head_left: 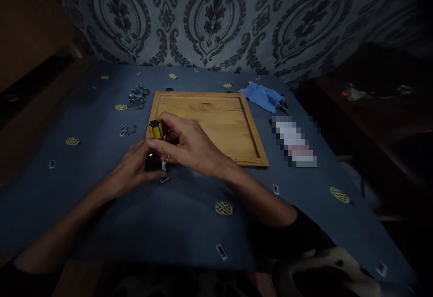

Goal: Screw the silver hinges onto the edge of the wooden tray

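My right hand [191, 141] is closed around a screwdriver [156, 130] with a yellow and black handle, held upright over the near left corner of a framed wooden panel [203, 107]. Low at that corner, my left hand [137, 164] has its thumb and fingers round a small shiny metal piece [163, 165], mostly hidden by the hands. The screwdriver's shaft and tip cannot be made out. Several loose screws [128, 130] lie left of the panel. Beyond them is a small heap of metal fittings [138, 96], too dim to name.
A blue cloth [262, 96] lies off the panel's far right corner, with a dark metal object [283, 104] at its end. A blurred-out flat object [294, 143] is on the right. The blue patterned tablecloth [189, 229] covers the table, and a patterned wall [216, 22] stands behind.
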{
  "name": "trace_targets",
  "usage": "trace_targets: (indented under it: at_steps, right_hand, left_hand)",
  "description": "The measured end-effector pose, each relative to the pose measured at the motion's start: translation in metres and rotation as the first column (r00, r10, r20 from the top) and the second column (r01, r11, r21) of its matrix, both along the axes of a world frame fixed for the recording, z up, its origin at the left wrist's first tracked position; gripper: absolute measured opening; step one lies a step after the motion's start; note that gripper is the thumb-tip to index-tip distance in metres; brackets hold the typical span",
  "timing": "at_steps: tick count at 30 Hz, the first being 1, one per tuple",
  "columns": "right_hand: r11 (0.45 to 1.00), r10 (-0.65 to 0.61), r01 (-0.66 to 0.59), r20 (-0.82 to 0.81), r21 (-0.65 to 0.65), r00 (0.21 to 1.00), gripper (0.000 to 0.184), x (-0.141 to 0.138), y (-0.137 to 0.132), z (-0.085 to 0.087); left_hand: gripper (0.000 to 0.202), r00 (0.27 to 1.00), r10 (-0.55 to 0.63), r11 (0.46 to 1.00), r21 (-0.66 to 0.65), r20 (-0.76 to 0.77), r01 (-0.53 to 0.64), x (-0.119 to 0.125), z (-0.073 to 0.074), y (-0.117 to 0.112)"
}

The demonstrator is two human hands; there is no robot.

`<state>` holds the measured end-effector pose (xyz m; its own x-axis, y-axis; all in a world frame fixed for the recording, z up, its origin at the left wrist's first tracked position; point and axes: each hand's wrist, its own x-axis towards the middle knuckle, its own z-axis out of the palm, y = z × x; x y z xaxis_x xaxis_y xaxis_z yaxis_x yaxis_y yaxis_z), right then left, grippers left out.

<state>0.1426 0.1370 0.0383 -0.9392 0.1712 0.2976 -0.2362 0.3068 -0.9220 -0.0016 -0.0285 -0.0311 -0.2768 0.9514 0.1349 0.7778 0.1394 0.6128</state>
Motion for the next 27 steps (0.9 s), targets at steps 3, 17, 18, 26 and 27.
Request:
trace_targets:
  at_steps: [3, 17, 18, 26, 27]
  right_hand:
    - [0.999, 0.039, -0.038, -0.027, 0.038, 0.999, 0.02, 0.0001, 0.0003, 0.0005]
    - [0.982, -0.137, 0.145, -0.077, 0.119, 0.988, 0.036, -0.0008, 0.0013, -0.0025]
    - [0.981, -0.135, 0.144, -0.078, 0.129, 0.988, 0.035, -0.0007, 0.0013, -0.0028]
    - [0.981, -0.116, 0.131, -0.103, 0.143, 0.988, 0.034, -0.002, 0.0021, -0.0052]
    - [0.981, -0.114, 0.129, -0.107, 0.142, 0.988, 0.034, -0.0022, 0.0021, -0.0056]
  left_hand:
    - [0.042, 1.0, 0.005, 1.0, -0.005, -0.001, -0.005, 0.0003, 0.0015, -0.0002]
    - [0.058, 1.0, -0.007, 1.0, -0.023, 0.023, 0.008, -0.0001, 0.0004, 0.0]
    - [0.053, 1.0, -0.009, 1.0, -0.025, 0.024, 0.01, 0.0001, 0.0009, -0.0002]
    - [0.045, 0.999, -0.019, 0.999, -0.027, 0.027, 0.019, 0.002, 0.0041, 0.0001]
    - [0.044, 0.999, -0.019, 1.0, -0.024, 0.026, 0.02, 0.002, 0.0043, 0.0002]
